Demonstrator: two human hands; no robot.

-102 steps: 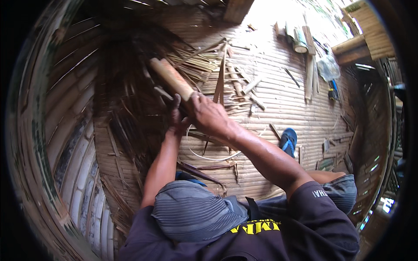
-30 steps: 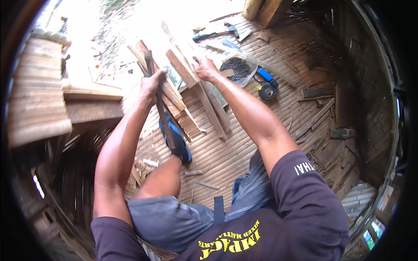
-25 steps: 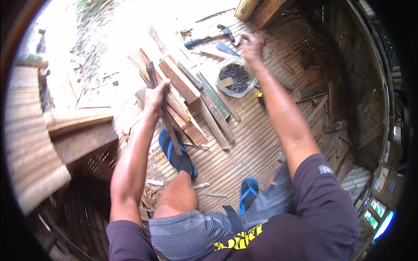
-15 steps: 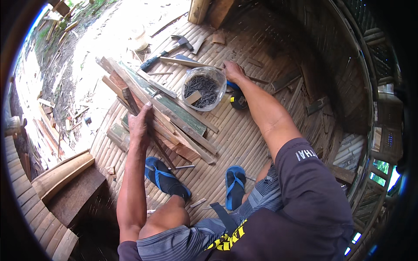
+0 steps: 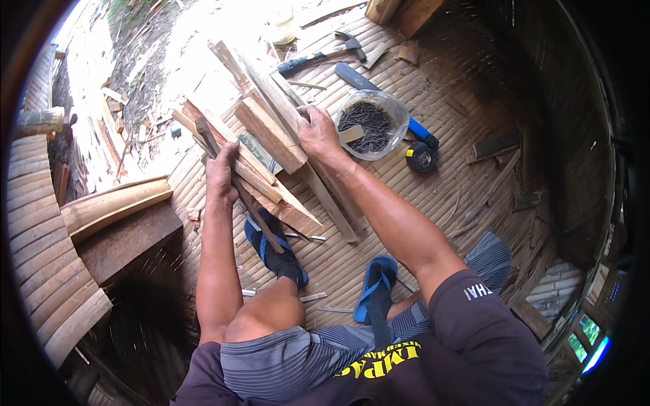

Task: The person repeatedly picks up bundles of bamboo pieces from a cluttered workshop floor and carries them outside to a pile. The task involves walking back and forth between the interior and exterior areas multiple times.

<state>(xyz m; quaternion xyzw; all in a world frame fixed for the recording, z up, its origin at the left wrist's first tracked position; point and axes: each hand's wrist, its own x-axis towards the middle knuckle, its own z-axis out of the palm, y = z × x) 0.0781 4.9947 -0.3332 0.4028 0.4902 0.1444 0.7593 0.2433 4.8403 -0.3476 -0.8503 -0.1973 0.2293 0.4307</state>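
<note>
From up here I see my left hand (image 5: 221, 174) in the centre-left of the frame, fingers closed around a long dark blade-like tool (image 5: 238, 193) that slants down toward my left foot in its blue sandal (image 5: 274, 248). I cannot tell whether it is a knife or a narrow strip of wood. My right hand (image 5: 318, 132), just above centre, lies palm-down with fingers curled over the top of the stack of split wooden slats (image 5: 271, 128), pressing on them rather than lifting any that I can see. The stack fans out from the upper middle of the frame down to the centre, resting on the woven bamboo floor (image 5: 433, 203). To do this well, I judge the right hand should keep the slats pinned flat so they do not slide over one another, and the tool should stay angled away from the foot just below it — that sandal is close to its lower end. Just right of my right hand stands a clear round tub (image 5: 372, 125), open at the top and roughly half filled with dark nails; a small pale wood offcut rests across its near rim. Beyond it, in the upper middle, lie a claw hammer (image 5: 325, 54) and a blue-handled tool (image 5: 386, 105), and a round tape measure (image 5: 421, 157) sits beside the tub's lower right.
</note>
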